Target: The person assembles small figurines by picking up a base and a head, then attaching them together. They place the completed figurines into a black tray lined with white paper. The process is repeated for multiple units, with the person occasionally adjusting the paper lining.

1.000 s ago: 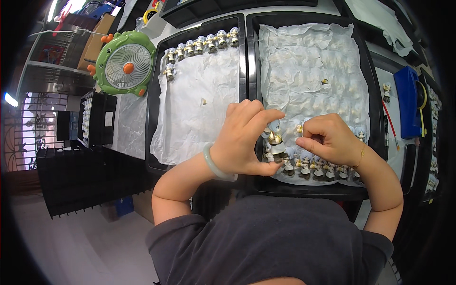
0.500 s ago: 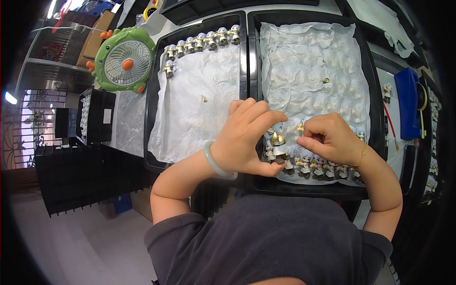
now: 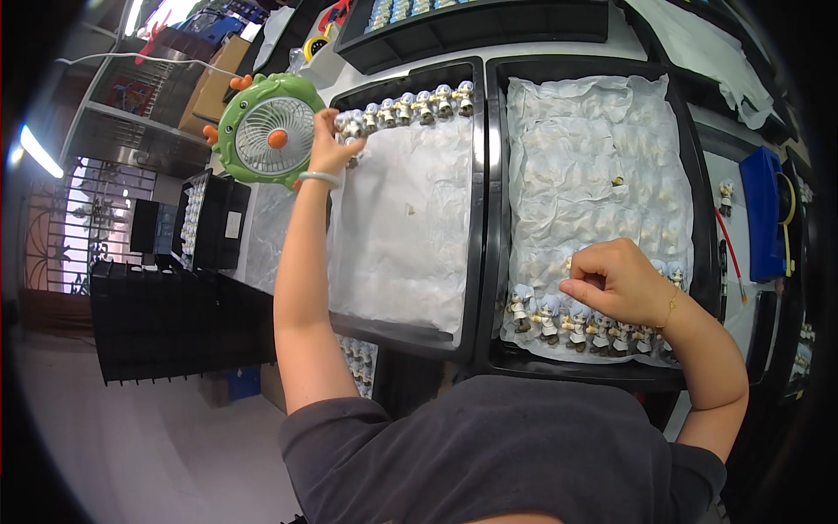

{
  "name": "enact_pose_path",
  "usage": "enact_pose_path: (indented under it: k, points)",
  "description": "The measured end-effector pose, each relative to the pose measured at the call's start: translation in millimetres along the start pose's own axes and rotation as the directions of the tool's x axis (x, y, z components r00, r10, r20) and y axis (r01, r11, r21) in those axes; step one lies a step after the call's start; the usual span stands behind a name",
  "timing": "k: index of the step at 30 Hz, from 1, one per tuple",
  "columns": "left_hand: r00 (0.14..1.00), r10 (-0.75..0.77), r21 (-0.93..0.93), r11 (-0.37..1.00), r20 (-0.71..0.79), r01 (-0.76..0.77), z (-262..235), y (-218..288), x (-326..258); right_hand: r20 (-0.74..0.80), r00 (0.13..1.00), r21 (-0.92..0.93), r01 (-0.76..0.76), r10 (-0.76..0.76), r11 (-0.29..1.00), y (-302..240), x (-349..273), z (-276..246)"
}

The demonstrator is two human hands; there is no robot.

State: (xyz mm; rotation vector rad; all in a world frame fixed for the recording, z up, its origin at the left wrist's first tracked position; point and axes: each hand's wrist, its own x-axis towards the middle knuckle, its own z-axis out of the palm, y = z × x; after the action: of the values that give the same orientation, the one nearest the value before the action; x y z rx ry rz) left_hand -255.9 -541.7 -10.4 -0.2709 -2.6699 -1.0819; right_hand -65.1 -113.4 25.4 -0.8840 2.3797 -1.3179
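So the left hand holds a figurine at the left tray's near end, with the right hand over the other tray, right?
Wrong end: the head view shows the left hand holding the figurine at the left tray's far end.

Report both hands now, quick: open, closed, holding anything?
Left hand: holding a small, pale-haired, white-clothed figurine between thumb and fingers.
Right hand: curled closed over the crinkled white sheet; whether it holds anything cannot be told.
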Motion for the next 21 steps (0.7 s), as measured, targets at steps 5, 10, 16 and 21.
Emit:
enact_pose_path:
  k: [5, 10, 16, 21]
  points:
    - [0.992, -0.021, 0.514, 0.857, 0.123, -0.045, 16, -13, -4, 0.012, 0.999, 0.019, -0.032, 0.032, 0.999, 3, 1, 0]
    - [0.962, -0.036, 0.672, 0.722, 0.271, -0.163, 16, -9, -3, 0.032, 0.998, 0.018, -0.048, 0.047, 0.999, 5, 0, 0]
    - [0.963, -0.103, 0.783, 0.607, 0.250, -0.139, 22, 3, -5, -0.010, 1.000, 0.036, -0.020, 0.021, 0.999, 3, -1, -4]
    - [0.976, -0.069, 0.837, 0.529, 0.208, -0.141, 33, 5, -10, -0.242, 0.970, 0.173, 0.036, 0.007, 0.984, 4, -4, -9]
